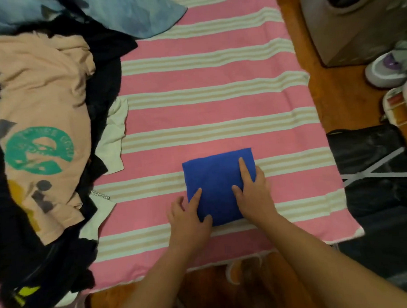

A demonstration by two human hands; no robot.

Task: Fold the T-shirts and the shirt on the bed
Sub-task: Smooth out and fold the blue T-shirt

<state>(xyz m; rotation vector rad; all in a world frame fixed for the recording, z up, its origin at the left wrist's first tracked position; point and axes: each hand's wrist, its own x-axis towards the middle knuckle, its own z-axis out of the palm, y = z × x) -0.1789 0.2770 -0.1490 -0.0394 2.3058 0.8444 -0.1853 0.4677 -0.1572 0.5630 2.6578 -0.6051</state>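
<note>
— Blue T-shirt [217, 184] already down to a small thick rectangle, lying near the front edge of the bed [206, 101], on the pink sheet with cream and beige stripes

— Left hand [190, 220] at the near-left corner, fingers loosely curved, thumb over the front edge, seemingly pinching that corner. Right hand [253, 191] laid on the right side, fingers straight, pressing, gripping nothing

— Probably worth smoothing outward from the middle, squaring the edges, then sliding both palms under to lift without letting the layers slip

— Soft matte knit, slightly puffed at the folds. Unfolded heap [42, 140] well apart on the left: peach T-shirt [41, 97] with a green round print, dark garments, a pale blue one [136, 12] further back, all crumpled
</note>
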